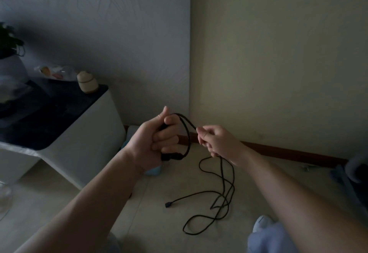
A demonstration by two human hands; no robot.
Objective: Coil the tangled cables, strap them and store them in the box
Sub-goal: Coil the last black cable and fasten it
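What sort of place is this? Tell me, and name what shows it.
Probably a corner of a room at home: a white cabinet bearing a potted plant and a small jar, a wooden skirting board along plain walls, and a tiled floor where a black cable trails.

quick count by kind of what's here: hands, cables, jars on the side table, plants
hands: 2 (left hand and right hand, both holding the cable)
black cable: 1
beige jar: 1
potted plant: 1
total: 5
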